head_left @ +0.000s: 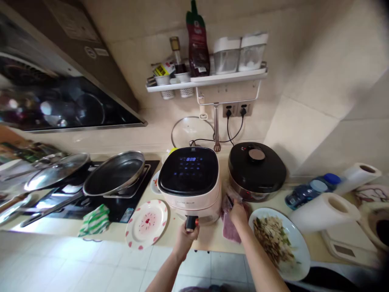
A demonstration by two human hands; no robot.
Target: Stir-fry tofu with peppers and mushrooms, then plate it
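Note:
A pink air fryer with a glossy black top and a lit display stands on the counter in front of me. My left hand is closed round the black handle at its front. To the right of the fryer, my right hand is closed over a thin dark item, too small to name. Beneath that hand lies a pink cloth, with clear plastic wrap beside the fingers. A white plate of shredded food sits to the right of my right forearm.
Left of the fryer are a heart-patterned plate, a green-striped cloth and a hob with a frying pan and a lidded pan. A black-lidded cooker stands right. Paper rolls and bottles are further right.

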